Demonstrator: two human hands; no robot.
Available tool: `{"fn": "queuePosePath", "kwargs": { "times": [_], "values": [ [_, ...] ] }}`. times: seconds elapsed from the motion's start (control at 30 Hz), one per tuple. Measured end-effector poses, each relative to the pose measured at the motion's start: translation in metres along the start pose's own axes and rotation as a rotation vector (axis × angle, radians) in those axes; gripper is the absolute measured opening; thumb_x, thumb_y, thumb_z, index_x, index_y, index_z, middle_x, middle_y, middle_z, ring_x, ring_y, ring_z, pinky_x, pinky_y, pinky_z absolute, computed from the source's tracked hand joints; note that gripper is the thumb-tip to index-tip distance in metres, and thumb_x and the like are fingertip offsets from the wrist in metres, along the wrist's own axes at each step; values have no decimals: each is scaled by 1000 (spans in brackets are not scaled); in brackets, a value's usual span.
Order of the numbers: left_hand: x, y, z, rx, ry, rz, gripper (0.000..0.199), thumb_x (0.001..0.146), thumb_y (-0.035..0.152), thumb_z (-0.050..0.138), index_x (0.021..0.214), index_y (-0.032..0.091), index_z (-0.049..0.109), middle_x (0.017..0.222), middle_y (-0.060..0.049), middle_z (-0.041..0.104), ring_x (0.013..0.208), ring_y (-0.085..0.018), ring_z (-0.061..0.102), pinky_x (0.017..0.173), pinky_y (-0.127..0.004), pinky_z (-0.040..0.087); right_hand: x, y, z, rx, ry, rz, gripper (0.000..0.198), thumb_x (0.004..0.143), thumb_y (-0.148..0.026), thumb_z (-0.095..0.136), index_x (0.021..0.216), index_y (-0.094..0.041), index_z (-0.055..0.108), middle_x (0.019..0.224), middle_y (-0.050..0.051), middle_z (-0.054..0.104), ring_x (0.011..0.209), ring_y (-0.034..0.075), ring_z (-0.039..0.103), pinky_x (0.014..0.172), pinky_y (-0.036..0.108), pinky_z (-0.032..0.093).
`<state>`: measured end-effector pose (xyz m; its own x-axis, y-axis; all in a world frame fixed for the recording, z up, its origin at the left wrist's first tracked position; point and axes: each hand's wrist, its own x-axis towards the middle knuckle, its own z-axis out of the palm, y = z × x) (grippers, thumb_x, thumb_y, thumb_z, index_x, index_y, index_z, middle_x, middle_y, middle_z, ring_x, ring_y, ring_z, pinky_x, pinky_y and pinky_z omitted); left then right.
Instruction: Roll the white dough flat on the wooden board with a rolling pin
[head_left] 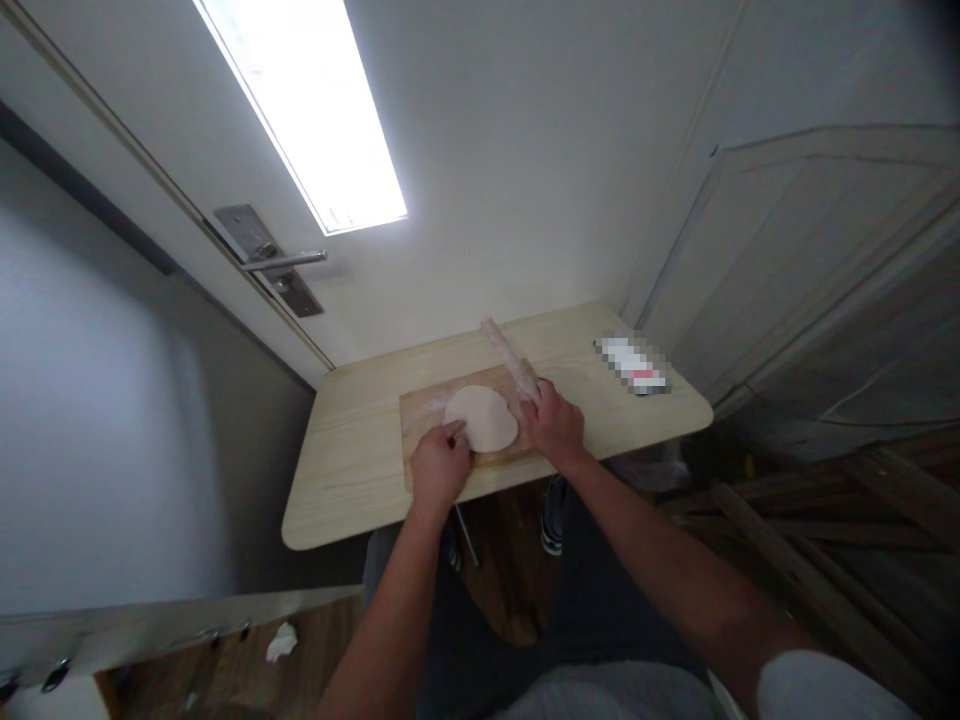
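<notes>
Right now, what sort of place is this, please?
Probably a home interior, though not certain: a door with a lever handle, a wood-look floor, and flattened dough on a board.

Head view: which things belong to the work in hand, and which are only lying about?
In use:
dough, left hand at its edge
rolling pin, in the right hand
board, under the dough
table, under the board

Lying about:
pixelated thing, right on the table
crumpled white scrap, on the floor

Homelike room: door (510, 170), wooden floor (251, 665)
</notes>
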<state>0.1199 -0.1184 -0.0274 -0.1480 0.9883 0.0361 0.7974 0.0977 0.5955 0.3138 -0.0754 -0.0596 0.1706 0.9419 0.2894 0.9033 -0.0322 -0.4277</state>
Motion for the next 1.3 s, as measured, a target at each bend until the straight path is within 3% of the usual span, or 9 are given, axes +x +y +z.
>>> {"fn": "queuePosePath", "kwargs": {
  "times": [0.2, 0.5, 0.63, 0.77, 0.83, 0.93, 1.07, 1.2, 1.3],
  "values": [
    [-43, 8, 20, 235, 71, 207, 43, 88, 35, 63, 130, 27, 63, 114, -9, 69, 114, -29, 57, 93, -44, 43, 5, 3, 3, 16, -1, -13, 37, 98, -48, 43, 117, -21, 60, 99, 7, 73, 85, 24, 68, 69, 31, 39],
    [-31, 13, 26, 236, 87, 296, 32, 89, 38, 64, 118, 25, 68, 106, -6, 72, 108, -27, 58, 90, -42, 41, 7, -2, -7, 4, -79, 26, 36, 97, -48, 45, 114, -21, 62, 95, 7, 74, 85, 23, 68, 71, 29, 40],
    [-16, 7, 11, 158, 104, 371, 33, 87, 43, 67, 116, 27, 69, 106, -6, 70, 106, -25, 59, 93, -38, 43, 13, 1, -12, 85, -147, 1, 34, 94, -49, 51, 113, -24, 65, 96, 5, 73, 85, 21, 67, 70, 29, 42],
    [13, -2, -20, 128, 268, 378, 32, 90, 39, 60, 119, 27, 67, 116, -7, 66, 115, -24, 56, 103, -37, 41, 21, -3, -17, 116, -134, -219, 33, 91, -46, 59, 112, -23, 69, 108, 7, 70, 101, 22, 62, 84, 31, 44],
    [30, -4, -35, 188, 302, 382, 47, 83, 39, 68, 129, 29, 62, 129, -8, 61, 124, -27, 51, 108, -42, 38, 24, -8, -18, 92, -125, -346, 36, 89, -49, 62, 113, -24, 70, 112, 8, 68, 109, 24, 56, 92, 35, 42],
    [50, -9, -44, 250, 210, 431, 59, 77, 36, 74, 134, 33, 59, 140, -5, 57, 132, -28, 46, 115, -44, 31, 26, -14, -14, 73, -155, -470, 40, 86, -52, 66, 117, -28, 71, 114, 8, 65, 113, 26, 53, 97, 39, 41],
    [66, -23, -39, 259, -40, 460, 35, 81, 37, 69, 115, 31, 72, 112, -4, 73, 111, -25, 61, 106, -39, 41, 28, -12, -2, 136, -216, -510, 38, 83, -48, 70, 114, -26, 72, 119, 8, 64, 116, 25, 53, 105, 42, 37],
    [70, -34, -32, 202, -56, 521, 32, 83, 37, 68, 114, 29, 74, 111, -5, 75, 106, -23, 63, 100, -36, 45, 40, -9, 1, 503, -284, -363, 41, 93, -53, 53, 116, -24, 70, 123, 8, 66, 119, 23, 55, 109, 41, 35],
    [68, -36, -32, 203, -50, 526, 32, 83, 37, 69, 114, 29, 74, 114, -4, 74, 108, -23, 63, 100, -36, 45, 56, -11, -11, 623, -302, -245, 60, 100, -60, 26, 138, -24, 56, 128, 10, 65, 118, 24, 59, 100, 41, 43]
  ]
}}
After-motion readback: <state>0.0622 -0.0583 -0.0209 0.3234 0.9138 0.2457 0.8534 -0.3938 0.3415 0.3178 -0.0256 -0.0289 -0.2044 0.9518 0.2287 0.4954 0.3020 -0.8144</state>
